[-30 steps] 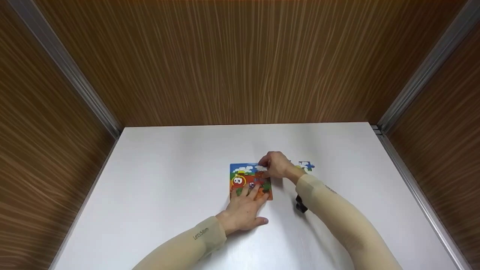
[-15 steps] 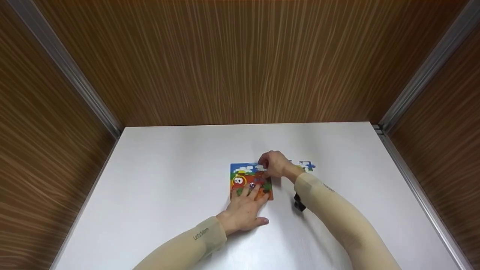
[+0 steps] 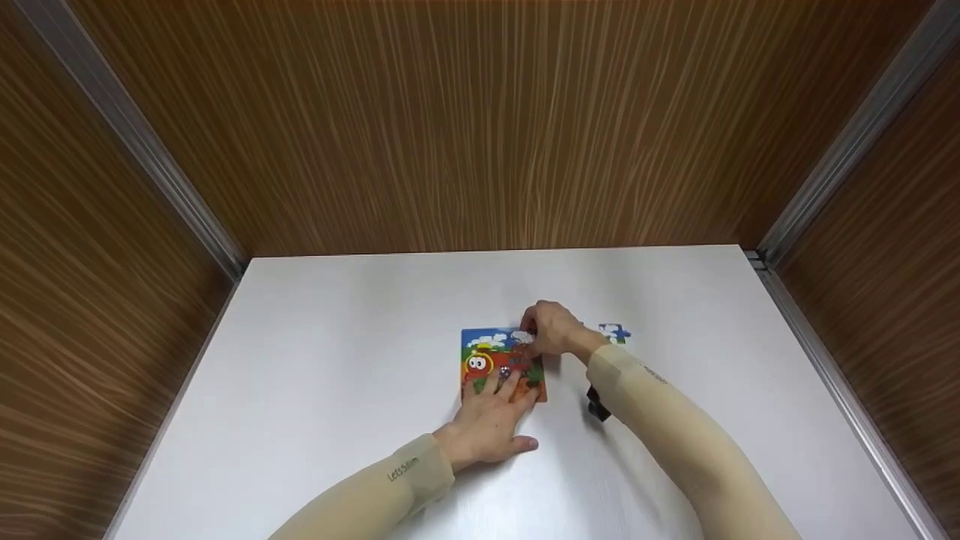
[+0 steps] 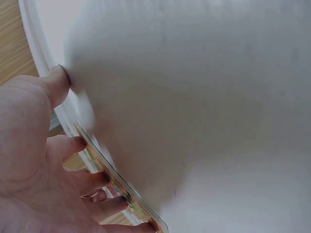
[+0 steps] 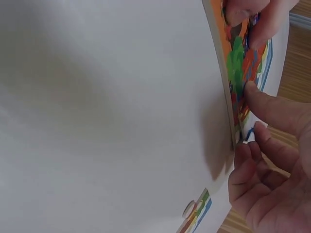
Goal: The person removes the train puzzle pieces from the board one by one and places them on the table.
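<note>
A colourful jigsaw puzzle (image 3: 484, 341) in a thin board lies on the white table, showing a red cartoon figure with big eyes under a blue sky. My left hand (image 3: 487, 426) rests on its near part, fingers spread and fingertips on the picture. In the left wrist view the fingertips (image 4: 104, 179) touch the board near its edge, thumb apart. At the puzzle's upper right edge, my right hand (image 3: 553, 330) pinches a puzzle piece (image 5: 250, 135) with blue and white on it. Its thumb (image 5: 265, 104) lies on the picture while the other fingers curl by the edge; the hand hides much of the piece.
Loose puzzle pieces (image 3: 615, 332) lie on the table right of the puzzle, partly behind the right wrist. A black device (image 3: 597, 405) shows under the right forearm. Wood-grain panels (image 3: 480, 127) enclose the white table (image 3: 337, 337) at the back and both sides.
Hardly anything differs. The right hand's fingers shift very slightly at the puzzle's upper right edge, and the left hand stays still on the picture.
</note>
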`<state>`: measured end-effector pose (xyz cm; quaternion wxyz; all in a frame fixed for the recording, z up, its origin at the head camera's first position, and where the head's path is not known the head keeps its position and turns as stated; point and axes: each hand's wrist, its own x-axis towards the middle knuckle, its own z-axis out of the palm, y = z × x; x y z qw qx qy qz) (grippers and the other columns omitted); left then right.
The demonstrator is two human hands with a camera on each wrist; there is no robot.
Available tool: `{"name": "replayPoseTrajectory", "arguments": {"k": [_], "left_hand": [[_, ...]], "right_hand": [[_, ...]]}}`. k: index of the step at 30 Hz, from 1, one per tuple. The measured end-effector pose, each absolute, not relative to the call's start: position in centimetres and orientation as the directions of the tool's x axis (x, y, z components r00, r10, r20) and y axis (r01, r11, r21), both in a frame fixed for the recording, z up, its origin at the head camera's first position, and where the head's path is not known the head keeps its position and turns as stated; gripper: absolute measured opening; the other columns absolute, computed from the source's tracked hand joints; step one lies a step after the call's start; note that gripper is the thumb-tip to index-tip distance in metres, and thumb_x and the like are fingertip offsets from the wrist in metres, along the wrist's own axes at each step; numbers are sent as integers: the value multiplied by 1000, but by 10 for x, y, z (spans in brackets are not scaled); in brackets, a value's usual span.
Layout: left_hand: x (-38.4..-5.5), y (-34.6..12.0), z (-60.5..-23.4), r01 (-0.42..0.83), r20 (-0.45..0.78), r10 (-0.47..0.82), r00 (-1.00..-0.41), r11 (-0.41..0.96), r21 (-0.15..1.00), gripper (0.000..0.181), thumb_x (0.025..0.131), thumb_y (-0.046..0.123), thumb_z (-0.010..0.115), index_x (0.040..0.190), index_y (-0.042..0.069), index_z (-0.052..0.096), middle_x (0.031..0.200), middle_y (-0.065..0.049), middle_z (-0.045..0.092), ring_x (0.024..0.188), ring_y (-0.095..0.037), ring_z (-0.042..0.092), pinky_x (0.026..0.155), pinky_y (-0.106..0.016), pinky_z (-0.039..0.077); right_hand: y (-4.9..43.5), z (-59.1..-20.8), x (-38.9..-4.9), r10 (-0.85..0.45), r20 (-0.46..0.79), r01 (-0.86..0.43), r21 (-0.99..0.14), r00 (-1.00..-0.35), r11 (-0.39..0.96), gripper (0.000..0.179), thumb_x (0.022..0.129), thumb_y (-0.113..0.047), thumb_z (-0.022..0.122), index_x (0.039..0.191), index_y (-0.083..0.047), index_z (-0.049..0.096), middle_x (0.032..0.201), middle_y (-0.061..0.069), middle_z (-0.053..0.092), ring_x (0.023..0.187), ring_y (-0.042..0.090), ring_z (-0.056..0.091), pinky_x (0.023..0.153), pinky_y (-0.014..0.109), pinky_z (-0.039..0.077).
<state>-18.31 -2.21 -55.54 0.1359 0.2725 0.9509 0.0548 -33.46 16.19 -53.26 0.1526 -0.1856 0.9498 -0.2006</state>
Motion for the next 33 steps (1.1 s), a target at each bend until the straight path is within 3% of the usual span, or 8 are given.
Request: {"name": "replayPoseTrajectory", "arguments": {"k": [11,19,23,27,33], "left_hand": [[-184,-21,-558,498,-219,530,-819,847,187,83,104,72,65,174,32,44,187,-12,32,171,-48,33,125,-80,39],[-183,-22,-558,495,-218,529,-820,847,194,83,105,71,64,175,32,42,187,-13,32,171,-47,33,126,-80,38],[-183,-22,-557,490,-216,527,-822,848,202,83,104,71,66,174,33,43,187,-12,32,171,-47,33,126,-80,38],[-183,-21,-556,485,-223,525,-821,848,213,84,104,71,66,175,33,42,187,-12,31,172,-47,32,127,-81,37],[-183,-21,-557,482,-223,521,-824,851,209,84,104,70,66,175,34,41,187,-13,32,172,-48,32,127,-81,37]], "right_hand": [[169,-536,-333,-412,-194,-257,-533,-890,806,37,93,-22,94,124,-6,79,116,12,78,106,25,69,103,48,60],[177,-539,-337,-421,-139,-250,-625,-896,739,18,100,-7,80,117,-6,84,116,15,83,106,28,73,103,49,61],[181,-536,-339,-417,-136,-226,-671,-899,706,16,102,-5,77,116,-5,84,111,15,84,96,22,72,91,39,62],[186,-532,-340,-414,-132,-208,-705,-901,678,16,102,-5,76,115,-4,84,106,15,83,86,15,67,76,26,55],[193,-526,-339,-431,-127,-212,-727,-894,653,16,100,-5,76,113,-2,85,106,18,85,78,10,65,68,21,53]]}}
